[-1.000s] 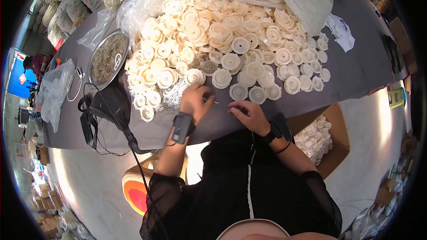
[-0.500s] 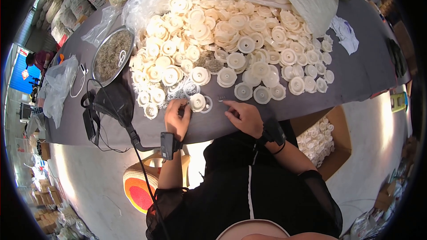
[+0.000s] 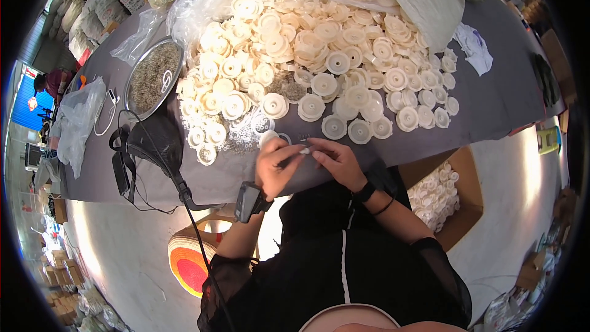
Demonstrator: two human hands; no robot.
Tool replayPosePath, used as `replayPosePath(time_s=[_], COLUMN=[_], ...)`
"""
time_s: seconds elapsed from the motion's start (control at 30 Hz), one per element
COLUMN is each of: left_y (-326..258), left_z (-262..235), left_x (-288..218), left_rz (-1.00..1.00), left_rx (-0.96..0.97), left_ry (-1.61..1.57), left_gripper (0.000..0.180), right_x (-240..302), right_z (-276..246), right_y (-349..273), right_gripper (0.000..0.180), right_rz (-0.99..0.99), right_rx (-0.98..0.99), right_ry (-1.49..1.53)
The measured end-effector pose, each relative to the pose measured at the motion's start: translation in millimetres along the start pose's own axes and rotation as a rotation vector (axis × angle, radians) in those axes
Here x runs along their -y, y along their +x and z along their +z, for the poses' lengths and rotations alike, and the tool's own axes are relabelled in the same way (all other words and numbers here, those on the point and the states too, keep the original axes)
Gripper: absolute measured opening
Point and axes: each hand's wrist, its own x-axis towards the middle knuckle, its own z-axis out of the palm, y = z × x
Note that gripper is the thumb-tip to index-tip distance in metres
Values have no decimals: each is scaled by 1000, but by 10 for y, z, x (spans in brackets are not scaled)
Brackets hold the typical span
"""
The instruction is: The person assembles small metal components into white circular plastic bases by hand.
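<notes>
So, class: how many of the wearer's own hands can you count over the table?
2: the left hand and, just to its right, the right hand, both above the near side of the grey table. Neither is hidden, though some fingers are partly covered.

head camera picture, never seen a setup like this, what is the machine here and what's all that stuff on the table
There is no machine arm here, just a person working with bare hands. A wide camera on the person's head looks down, which is why straight edges bend near the rim.

The left hand and right hand meet at a small white piece. It is too small to identify, or to tell which hand grips it.

On the grey table lies a big heap of cream wheels. To the left is a round metal dish of tiny greyish bits. Below the table's near edge, a cardboard box holds more white parts.
</notes>
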Motion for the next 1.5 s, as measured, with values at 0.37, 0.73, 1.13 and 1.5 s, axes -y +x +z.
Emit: replayPosePath(time_s=[0.37, 0.73, 1.13, 1.5], left_y=[190, 69, -33, -14], left_z=[293, 365, 324, 431], left_x=[98, 2, -83, 63], left_rz=[-15, 88, -85, -292], left_rx=[55, -54, -150, -281], left_ry=[532, -201, -417, -611], left_gripper=[26, 24, 17, 18], right_x=[-172, -95, -126, -139], right_z=[-80, -214, -228, -196], right_y=[86, 75, 121, 181], right_gripper=[19, 20, 17, 22], right_rz=[64, 122, 117, 132], right_rx=[-136, -53, -33, -99], right_ry=[148, -20, -79, -76])
